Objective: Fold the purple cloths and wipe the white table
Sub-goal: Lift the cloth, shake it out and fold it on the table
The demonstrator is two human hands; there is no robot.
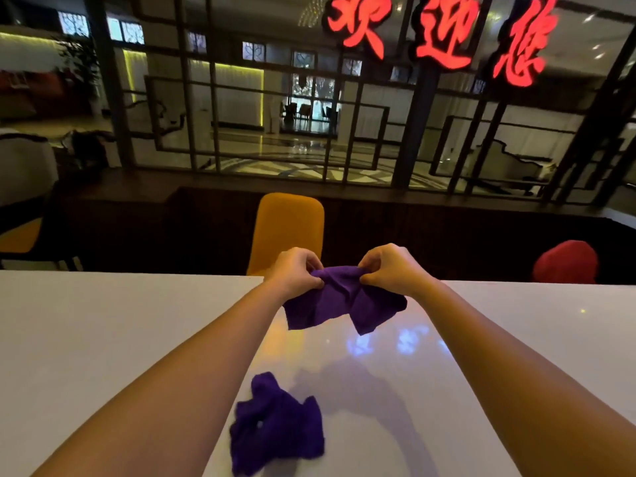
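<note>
White desk (103, 339), restaurant interior: both hands' fingers, left hand (296, 271) and right hand (390, 268), pinched one purple cloth (340, 304) aloft at the far edge; a crumpled cloth (275, 428) lay near, unfolded; wiping apparently remained.

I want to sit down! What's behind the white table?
An orange chair and a red chair stand behind the table. The table hides their seats and legs.
</note>
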